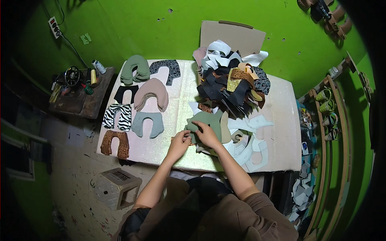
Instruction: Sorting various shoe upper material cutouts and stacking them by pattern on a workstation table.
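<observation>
In front of me lie olive-green cut pieces of leather-like sheet (pixel 209 121) at the near middle of the table. My left hand (pixel 181 143) is at their left edge with its fingers curled and drawn together; what lies between the fingertips is partly hidden. My right hand (pixel 206 135) rests on top of the green pieces, fingers apart. A beige piece (pixel 225 127) borders them on the right. Beside it are pale grey-white cut pieces (pixel 255 122) with U-shaped cutouts. A leopard-print scrap (pixel 175 139) shows by my left hand.
U-shaped pieces lie at left: a green stack (pixel 134 69), a pink stack (pixel 152 93), grey (pixel 140 123), zebra-print (pixel 109 117) and leopard-print (pixel 107 142). A mixed scrap heap (pixel 225 90) stands behind my hands. A sewing machine (pixel 72 76), a stool (pixel 110 188) and a shoe rack (pixel 321 160) surround the table.
</observation>
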The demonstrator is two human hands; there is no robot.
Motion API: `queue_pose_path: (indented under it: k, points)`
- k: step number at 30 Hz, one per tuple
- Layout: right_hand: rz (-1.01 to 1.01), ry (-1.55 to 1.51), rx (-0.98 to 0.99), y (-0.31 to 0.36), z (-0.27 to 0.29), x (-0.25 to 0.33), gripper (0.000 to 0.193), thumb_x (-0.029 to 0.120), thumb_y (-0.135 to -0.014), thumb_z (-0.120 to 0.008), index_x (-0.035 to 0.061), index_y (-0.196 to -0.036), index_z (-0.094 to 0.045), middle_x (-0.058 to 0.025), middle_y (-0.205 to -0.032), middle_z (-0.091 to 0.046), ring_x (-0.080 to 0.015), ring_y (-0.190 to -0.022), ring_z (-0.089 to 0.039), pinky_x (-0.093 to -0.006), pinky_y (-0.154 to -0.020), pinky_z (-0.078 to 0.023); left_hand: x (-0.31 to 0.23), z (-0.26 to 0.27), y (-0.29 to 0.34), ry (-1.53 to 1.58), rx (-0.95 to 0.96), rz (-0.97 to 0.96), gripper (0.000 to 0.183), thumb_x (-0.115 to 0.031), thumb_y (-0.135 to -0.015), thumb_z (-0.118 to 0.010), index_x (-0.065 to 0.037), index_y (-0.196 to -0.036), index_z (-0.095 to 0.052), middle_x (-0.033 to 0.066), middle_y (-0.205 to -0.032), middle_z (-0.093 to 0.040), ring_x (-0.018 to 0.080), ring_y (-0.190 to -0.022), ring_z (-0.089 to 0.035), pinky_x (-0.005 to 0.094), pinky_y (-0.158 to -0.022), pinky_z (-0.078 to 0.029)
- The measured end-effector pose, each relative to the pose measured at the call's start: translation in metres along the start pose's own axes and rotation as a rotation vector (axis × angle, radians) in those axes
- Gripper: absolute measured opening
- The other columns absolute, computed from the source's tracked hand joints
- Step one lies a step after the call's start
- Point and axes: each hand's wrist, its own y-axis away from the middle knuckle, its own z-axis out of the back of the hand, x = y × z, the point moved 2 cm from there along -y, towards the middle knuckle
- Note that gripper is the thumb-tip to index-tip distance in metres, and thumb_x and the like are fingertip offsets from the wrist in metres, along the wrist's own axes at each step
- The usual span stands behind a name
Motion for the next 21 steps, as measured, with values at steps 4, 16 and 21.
queue_pose_path:
  k: [4, 16, 21]
  points:
    - [0.042, 0.016, 0.071, -0.004, 0.004, -0.005, 0.045, 0.000, -0.078, -0.047, 0.0089, -0.122, -0.049, -0.0185, -0.122, -0.048, -0.0338, -0.107, -0.050, -0.0349, -0.090, -0.040, 0.004, -0.007, -0.006, 0.064, -0.041, 0.025, 0.035, -0.015, -0.086, -0.051, -0.001, -0.117, -0.047, 0.0108, -0.103, -0.057, 0.0141, -0.081, -0.055, 0.0252, -0.072, -0.044]
    - [0.300, -0.220, 0.241, 0.031, 0.026, 0.054, 0.064, -0.004, -0.077, -0.044, 0.0136, -0.137, -0.029, -0.0088, -0.121, -0.047, -0.0137, -0.083, -0.046, -0.0248, -0.076, -0.039, -0.049, 0.018, -0.021, 0.784, 0.039, 0.227, 0.039, -0.032, -0.090, -0.049, -0.002, -0.115, -0.048, 0.0102, -0.102, -0.057, 0.0160, -0.090, -0.056, 0.0281, -0.078, -0.046]
    - [0.210, -0.164, 0.365, 0.047, 0.021, 0.058, 0.055, 0.000, -0.080, -0.047, 0.0126, -0.133, -0.035, -0.0072, -0.096, -0.051, -0.0136, -0.074, -0.044, -0.0257, -0.074, -0.040, -0.047, 0.030, -0.032, 0.820, 0.175, 0.272, 0.030, -0.022, -0.092, -0.044, -0.001, -0.112, -0.049, 0.0112, -0.100, -0.059, 0.0158, -0.080, -0.061, 0.0287, -0.071, -0.052]
